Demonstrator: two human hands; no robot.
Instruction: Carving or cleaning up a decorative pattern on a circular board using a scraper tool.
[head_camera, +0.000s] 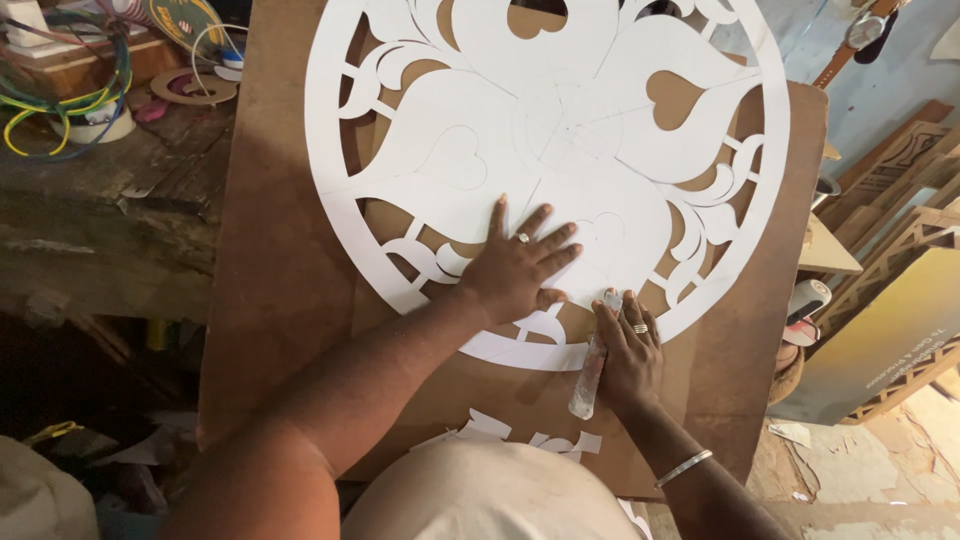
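A large round white paper stencil (560, 130) with cut-out hearts and curls lies on a brown board (280, 260). My left hand (520, 265) presses flat on the stencil's lower part, fingers spread, a ring on one finger. My right hand (628, 350) grips a pale, worn craft knife (590, 370) at the stencil's lower rim, blade end toward the paper. A metal bangle sits on my right wrist. White paper offcuts (520, 435) lie on the board near my body.
A rough wooden bench (110, 200) at the left carries coiled coloured wires (60, 90) and tape rolls (190, 88). Wooden frames and boards (900, 250) lean at the right, above a dusty floor (870, 480). A wristwatch (860, 35) hangs at the top right.
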